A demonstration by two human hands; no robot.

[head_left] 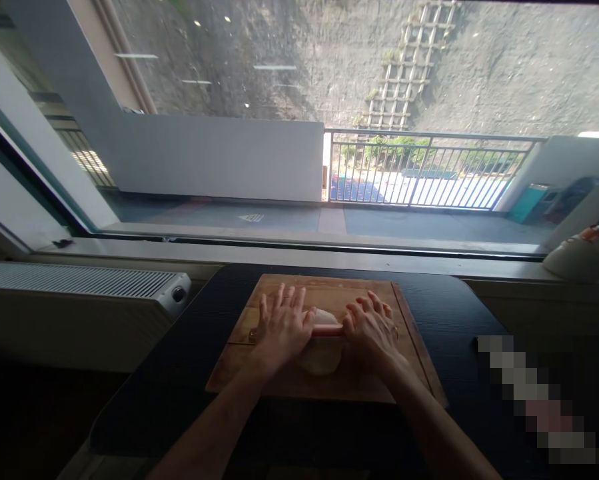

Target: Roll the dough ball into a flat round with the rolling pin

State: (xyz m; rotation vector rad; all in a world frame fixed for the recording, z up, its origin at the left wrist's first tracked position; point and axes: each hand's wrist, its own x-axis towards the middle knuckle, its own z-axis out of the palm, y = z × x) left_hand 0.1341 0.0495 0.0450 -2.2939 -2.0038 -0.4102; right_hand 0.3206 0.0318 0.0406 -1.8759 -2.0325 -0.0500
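A pale, flattened round of dough (pixel 322 362) lies on a wooden cutting board (pixel 274 385). Across it runs a rolling pin (pixel 326 331), its middle showing between my hands. My left hand (pixel 285 327) rests palm down on the pin's left part, fingers stretched forward and spread. On the right part lies my right hand (pixel 373 328), also palm down, its fingers apart and slightly bent. Neither hand is wrapped round the pin. My palms hide much of it. The dough shows both beyond the pin and on my side of it.
The board sits on a black table (pixel 179 373) against a window sill (pixel 299 257). A white radiator (pixel 79 313) stands at the left. On the sill at far right is a white pot-like object (pixel 576 259). A blurred-out item (pixel 534 400) lies right of the board.
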